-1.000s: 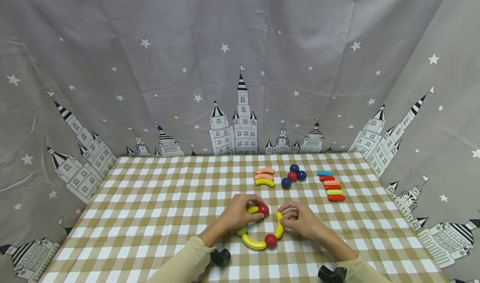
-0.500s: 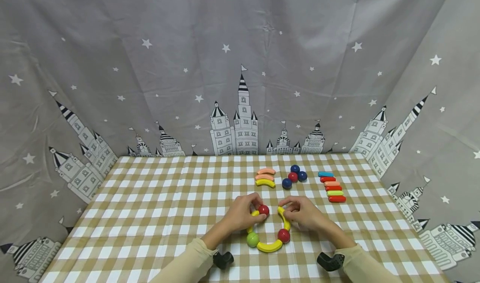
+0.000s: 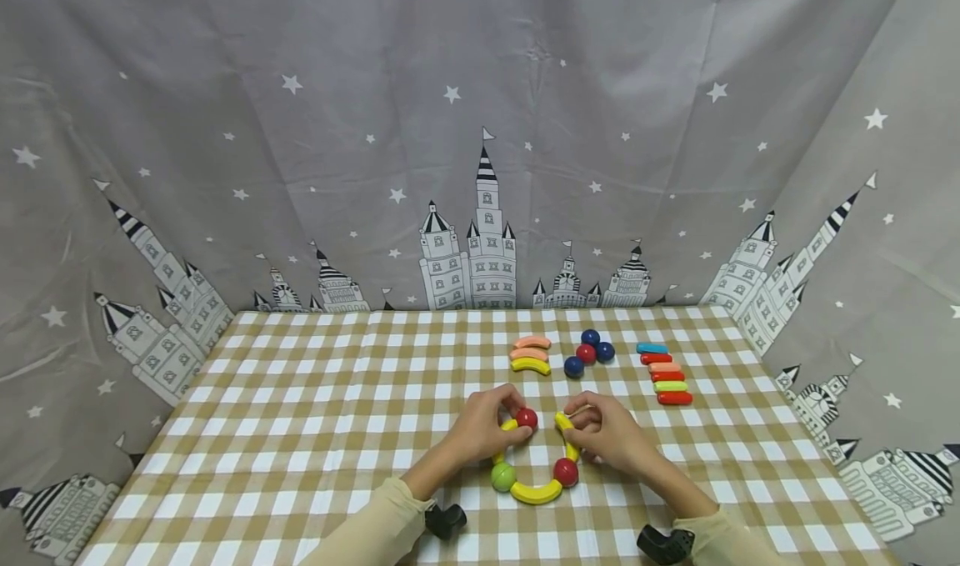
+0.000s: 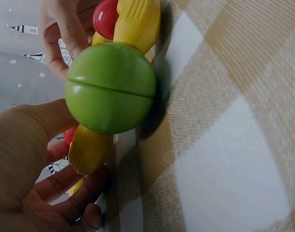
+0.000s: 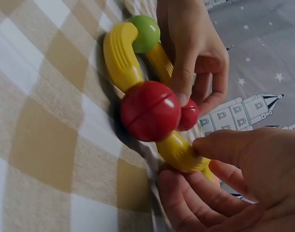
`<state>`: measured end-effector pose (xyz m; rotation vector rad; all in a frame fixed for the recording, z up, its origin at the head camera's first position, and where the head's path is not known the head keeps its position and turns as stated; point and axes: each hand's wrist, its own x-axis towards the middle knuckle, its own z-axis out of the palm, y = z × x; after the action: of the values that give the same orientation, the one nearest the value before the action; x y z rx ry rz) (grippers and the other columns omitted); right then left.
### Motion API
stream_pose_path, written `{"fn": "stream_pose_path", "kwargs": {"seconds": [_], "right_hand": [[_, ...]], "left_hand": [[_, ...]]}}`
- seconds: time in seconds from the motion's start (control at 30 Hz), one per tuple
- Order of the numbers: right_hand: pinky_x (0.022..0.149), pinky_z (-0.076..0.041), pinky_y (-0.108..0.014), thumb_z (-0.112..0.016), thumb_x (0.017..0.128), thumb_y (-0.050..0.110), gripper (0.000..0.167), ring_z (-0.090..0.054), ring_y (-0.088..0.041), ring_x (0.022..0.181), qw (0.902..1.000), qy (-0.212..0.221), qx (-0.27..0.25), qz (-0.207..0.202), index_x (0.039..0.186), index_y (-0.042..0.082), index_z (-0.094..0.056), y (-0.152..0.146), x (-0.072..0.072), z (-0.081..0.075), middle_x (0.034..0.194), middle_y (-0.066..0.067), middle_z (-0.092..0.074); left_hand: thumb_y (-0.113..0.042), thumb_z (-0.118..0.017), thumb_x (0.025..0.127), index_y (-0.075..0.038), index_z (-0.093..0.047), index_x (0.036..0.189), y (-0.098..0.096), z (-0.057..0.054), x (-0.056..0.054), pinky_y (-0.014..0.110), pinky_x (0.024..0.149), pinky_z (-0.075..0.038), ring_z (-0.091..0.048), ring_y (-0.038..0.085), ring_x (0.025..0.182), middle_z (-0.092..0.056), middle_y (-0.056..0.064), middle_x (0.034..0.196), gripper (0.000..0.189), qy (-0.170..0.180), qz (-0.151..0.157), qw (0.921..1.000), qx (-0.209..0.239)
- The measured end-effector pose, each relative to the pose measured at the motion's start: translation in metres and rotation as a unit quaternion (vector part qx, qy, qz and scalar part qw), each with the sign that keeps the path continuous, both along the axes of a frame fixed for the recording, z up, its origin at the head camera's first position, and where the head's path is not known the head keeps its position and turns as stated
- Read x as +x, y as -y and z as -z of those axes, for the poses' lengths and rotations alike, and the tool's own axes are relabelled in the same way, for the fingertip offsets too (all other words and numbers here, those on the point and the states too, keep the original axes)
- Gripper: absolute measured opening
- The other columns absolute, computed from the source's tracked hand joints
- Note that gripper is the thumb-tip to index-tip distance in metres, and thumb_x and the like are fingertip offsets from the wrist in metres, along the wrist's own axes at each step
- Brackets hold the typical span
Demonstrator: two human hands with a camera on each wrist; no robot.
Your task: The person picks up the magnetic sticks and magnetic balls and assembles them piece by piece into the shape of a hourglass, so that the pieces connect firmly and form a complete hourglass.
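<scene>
A chain of yellow curved rods and balls forms a ring with a gap at its far side. My left hand (image 3: 480, 426) holds the chain's left end, thumb against a red ball (image 3: 527, 418) and fingers around the adjoining yellow curved rod (image 4: 91, 151). Opposite it, my right hand (image 3: 613, 434) pinches the yellow curved rod (image 5: 181, 152) at the right end between thumb and fingers. A second red ball (image 5: 151, 111) joins that rod to the bottom curved rod (image 3: 536, 493). At the lower left sits a green ball (image 4: 111, 88), close over the cloth.
Behind the hands lie two pink curved rods (image 3: 531, 343) and a yellow one (image 3: 530, 366). Blue balls (image 3: 573, 367) cluster around a red ball (image 3: 586, 353). Several straight rods (image 3: 666, 376) line up at the right. A checked cloth (image 3: 315, 433) covers the table.
The lower part of the chain has swung right, bringing the green ball into view beside the left hand. My right hand has shifted slightly right and away, still pinching its rod.
</scene>
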<state>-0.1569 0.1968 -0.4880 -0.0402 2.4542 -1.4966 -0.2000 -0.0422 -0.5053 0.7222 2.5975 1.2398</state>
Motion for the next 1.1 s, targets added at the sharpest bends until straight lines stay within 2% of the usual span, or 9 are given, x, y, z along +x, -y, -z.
{"fn": "stream_pose_path", "kwargs": {"seconds": [0.13,0.3,0.57,0.67,0.8,0.93,1.1], "right_hand": [[0.062,-0.057,-0.033,-0.075,0.092,0.004,0.025,-0.063,-0.020,0.068,0.9998,-0.021,0.004,-0.002,0.114,0.003,-0.064,0.002,0.001,0.001,0.096,-0.007,-0.073],[0.062,-0.056,-0.031,-0.073,0.092,0.003,0.023,-0.062,-0.020,0.072,0.9989,-0.039,0.024,-0.008,0.114,0.005,-0.068,0.004,-0.002,0.002,0.097,-0.006,-0.073],[0.071,-0.054,-0.026,-0.072,0.092,0.003,0.023,-0.062,-0.019,0.084,0.9968,-0.050,0.022,-0.058,0.115,0.007,-0.072,0.004,-0.012,0.005,0.100,-0.002,-0.073],[0.068,-0.054,-0.027,-0.073,0.092,0.005,0.022,-0.062,-0.020,0.081,0.9951,-0.058,0.029,-0.074,0.113,0.009,-0.073,0.005,-0.014,0.004,0.099,-0.002,-0.073],[0.067,-0.053,-0.027,-0.073,0.093,0.007,0.020,-0.060,-0.019,0.080,0.9935,-0.061,0.052,-0.081,0.113,0.011,-0.074,0.007,-0.016,0.001,0.099,0.000,-0.073],[0.074,-0.053,-0.028,-0.074,0.093,0.009,0.021,-0.060,-0.018,0.084,0.9917,-0.060,0.073,-0.086,0.113,0.013,-0.075,0.010,-0.018,0.000,0.100,0.003,-0.073],[0.076,-0.051,-0.028,-0.075,0.093,0.011,0.020,-0.059,-0.016,0.085,0.9879,-0.074,0.099,-0.093,0.113,0.015,-0.075,0.012,-0.018,0.001,0.102,0.004,-0.072]], "left_hand": [[-0.023,-0.084,0.086,-0.020,-0.068,0.103,0.001,0.001,-0.001,0.025,0.068,-0.047,-0.056,0.011,0.076,-0.067,-0.010,0.092,0.024,-0.008,0.007,0.9999,0.010],[-0.018,-0.084,0.085,-0.016,-0.070,0.105,0.003,0.002,-0.002,0.024,0.065,-0.047,-0.056,0.010,0.071,-0.071,-0.005,0.098,0.024,-0.028,0.016,0.9992,0.025],[-0.016,-0.083,0.086,-0.016,-0.070,0.106,0.005,0.000,-0.003,0.024,0.064,-0.047,-0.057,0.013,0.071,-0.071,-0.005,0.097,0.024,-0.022,0.019,0.9992,0.029],[-0.016,-0.083,0.086,-0.016,-0.071,0.106,0.005,-0.001,-0.002,0.024,0.064,-0.046,-0.057,0.015,0.072,-0.071,-0.005,0.097,0.024,-0.021,0.019,0.9992,0.029],[-0.017,-0.083,0.086,-0.016,-0.071,0.106,0.006,-0.001,-0.002,0.024,0.065,-0.047,-0.058,0.015,0.073,-0.072,-0.005,0.099,0.024,-0.022,0.020,0.9991,0.029],[-0.016,-0.084,0.086,-0.015,-0.071,0.106,0.006,0.001,-0.002,0.024,0.065,-0.047,-0.059,0.014,0.073,-0.073,-0.004,0.100,0.024,-0.026,0.020,0.9990,0.032],[-0.016,-0.084,0.086,-0.016,-0.071,0.106,0.005,0.001,-0.002,0.023,0.064,-0.047,-0.058,0.013,0.073,-0.073,-0.005,0.100,0.024,-0.025,0.019,0.9990,0.031]]}}
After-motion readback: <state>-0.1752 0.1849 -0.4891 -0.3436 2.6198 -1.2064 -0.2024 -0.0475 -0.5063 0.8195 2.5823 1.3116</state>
